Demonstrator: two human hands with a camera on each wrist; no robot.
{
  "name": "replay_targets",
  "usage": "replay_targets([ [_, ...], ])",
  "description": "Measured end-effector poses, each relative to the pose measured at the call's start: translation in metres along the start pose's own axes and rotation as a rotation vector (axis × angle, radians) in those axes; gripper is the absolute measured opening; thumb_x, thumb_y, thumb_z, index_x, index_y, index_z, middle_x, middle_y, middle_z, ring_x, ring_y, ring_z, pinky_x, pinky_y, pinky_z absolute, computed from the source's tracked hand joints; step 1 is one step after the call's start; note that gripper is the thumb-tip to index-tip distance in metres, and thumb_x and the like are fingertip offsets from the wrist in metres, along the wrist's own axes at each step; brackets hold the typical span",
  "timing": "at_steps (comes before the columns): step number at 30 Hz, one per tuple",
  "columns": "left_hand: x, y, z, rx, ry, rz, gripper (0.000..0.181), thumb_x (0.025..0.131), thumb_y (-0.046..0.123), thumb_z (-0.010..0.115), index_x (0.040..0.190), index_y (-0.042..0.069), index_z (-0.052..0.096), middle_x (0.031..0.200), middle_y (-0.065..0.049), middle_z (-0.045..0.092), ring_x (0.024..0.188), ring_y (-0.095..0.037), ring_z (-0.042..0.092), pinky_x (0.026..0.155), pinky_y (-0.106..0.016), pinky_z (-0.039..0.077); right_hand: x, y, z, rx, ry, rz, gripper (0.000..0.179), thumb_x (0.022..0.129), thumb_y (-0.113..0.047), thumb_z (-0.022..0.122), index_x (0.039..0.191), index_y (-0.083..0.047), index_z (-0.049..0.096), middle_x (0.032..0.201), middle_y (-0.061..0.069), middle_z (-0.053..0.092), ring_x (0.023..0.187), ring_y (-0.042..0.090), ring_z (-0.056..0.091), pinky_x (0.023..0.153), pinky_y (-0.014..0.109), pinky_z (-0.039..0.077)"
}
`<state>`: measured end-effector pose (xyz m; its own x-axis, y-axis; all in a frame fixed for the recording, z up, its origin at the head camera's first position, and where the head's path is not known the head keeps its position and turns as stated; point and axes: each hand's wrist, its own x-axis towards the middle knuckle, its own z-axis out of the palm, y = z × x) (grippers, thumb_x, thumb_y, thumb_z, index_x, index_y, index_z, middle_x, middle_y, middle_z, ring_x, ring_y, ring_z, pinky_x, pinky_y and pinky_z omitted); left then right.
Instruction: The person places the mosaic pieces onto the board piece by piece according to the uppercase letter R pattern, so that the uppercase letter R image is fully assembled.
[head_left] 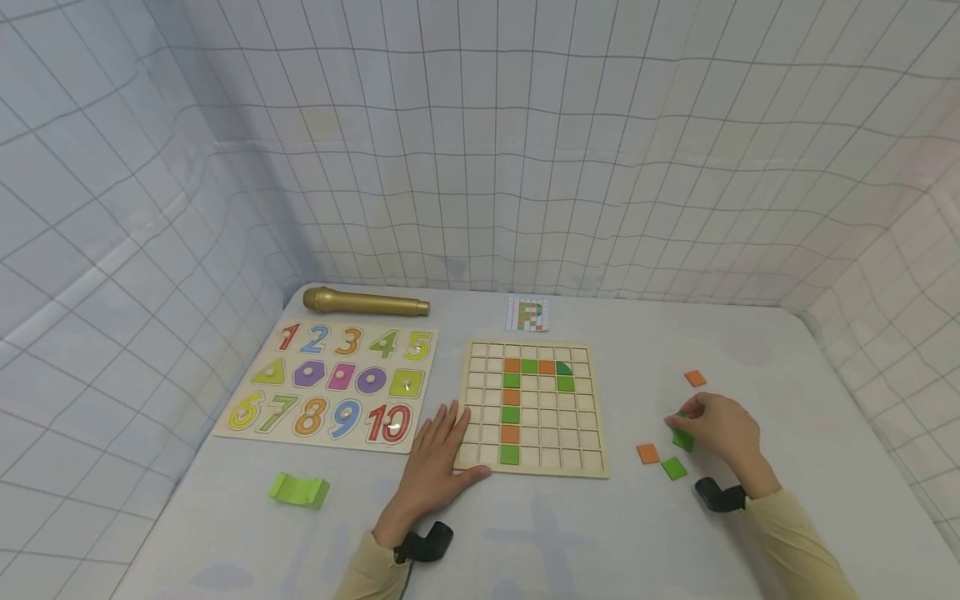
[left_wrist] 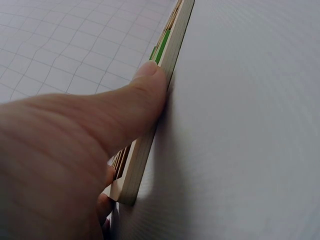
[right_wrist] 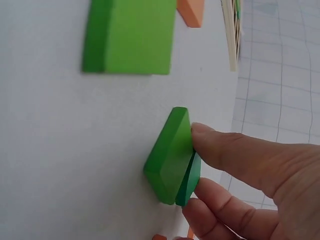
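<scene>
My left hand [head_left: 433, 471] lies with fingers spread at the near left corner of the wooden grid board [head_left: 551, 458]; its thumb rests on the front edge in the left wrist view. Green and orange square tiles form a column and a top row on the board, ending in a dark green rounded piece [head_left: 564, 368]. To the right, my right hand [head_left: 720, 429] pinches a dark green piece [right_wrist: 189, 182] between thumb and fingers. Right against it is a light green square tile [right_wrist: 170, 160]. Another green tile [head_left: 673, 468] and an orange tile [head_left: 648, 453] lie nearby.
A number and shape puzzle board [head_left: 315, 437] lies on the left, below a gold microphone [head_left: 367, 302]. A small pattern card [head_left: 527, 314] sits behind the grid board. Toward the front left is a green bracket-shaped block [head_left: 300, 491]. One orange tile [head_left: 695, 378] lies beyond my right hand.
</scene>
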<state>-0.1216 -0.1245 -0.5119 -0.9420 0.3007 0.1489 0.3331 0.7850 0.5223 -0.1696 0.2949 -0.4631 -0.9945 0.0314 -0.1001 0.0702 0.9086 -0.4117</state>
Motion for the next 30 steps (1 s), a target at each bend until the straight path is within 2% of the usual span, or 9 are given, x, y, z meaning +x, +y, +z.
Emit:
replay_targets([
  [6,0.0,0.0,0.0,0.006,-0.01,-0.008,0.088,0.082,0.049,0.067,0.147,0.002,0.032,0.154,-0.016,0.022,0.142,-0.032,0.011,0.113,-0.047,0.008,0.004,0.0,0.0,0.031,-0.034,-0.031,0.037,0.082,-0.032,0.074,0.092,0.001,0.061,0.084,0.008,0.063,0.072,0.022,0.056,0.056,0.032,0.043],
  [12,-0.001,0.0,0.0,0.002,-0.001,0.002,0.088,0.082,0.048,0.068,0.146,0.001,0.033,0.153,-0.018,0.023,0.141,-0.034,0.013,0.113,-0.048,0.01,0.001,-0.002,0.003,0.06,0.015,-0.077,0.029,0.082,-0.026,0.073,0.094,-0.003,0.059,0.085,0.008,0.063,0.066,0.018,0.054,0.052,0.03,0.04],
  [20,0.0,-0.001,0.001,0.001,0.008,0.009,0.087,0.082,0.049,0.067,0.146,0.0,0.034,0.152,-0.019,0.024,0.141,-0.035,0.014,0.112,-0.05,0.011,0.0,-0.005,0.007,0.087,0.094,-0.143,0.017,0.085,-0.018,0.071,0.094,-0.006,0.063,0.087,0.009,0.066,0.065,0.016,0.056,0.048,0.029,0.041],
  [26,0.0,0.0,0.0,-0.003,-0.012,-0.009,0.087,0.083,0.049,0.066,0.147,0.001,0.032,0.153,-0.018,0.023,0.142,-0.033,0.012,0.113,-0.048,0.008,0.007,-0.021,0.012,0.118,0.174,-0.225,0.016,0.081,-0.015,0.075,0.092,-0.006,0.067,0.08,0.004,0.066,0.065,0.017,0.055,0.046,0.028,0.041],
  [30,0.0,-0.001,0.001,0.005,-0.007,-0.006,0.088,0.082,0.049,0.067,0.147,0.002,0.032,0.154,-0.017,0.022,0.142,-0.032,0.011,0.113,-0.047,0.008,0.014,-0.038,0.015,0.179,0.16,-0.247,0.018,0.08,-0.019,0.077,0.091,-0.007,0.07,0.078,0.0,0.065,0.062,0.014,0.051,0.046,0.026,0.038],
])
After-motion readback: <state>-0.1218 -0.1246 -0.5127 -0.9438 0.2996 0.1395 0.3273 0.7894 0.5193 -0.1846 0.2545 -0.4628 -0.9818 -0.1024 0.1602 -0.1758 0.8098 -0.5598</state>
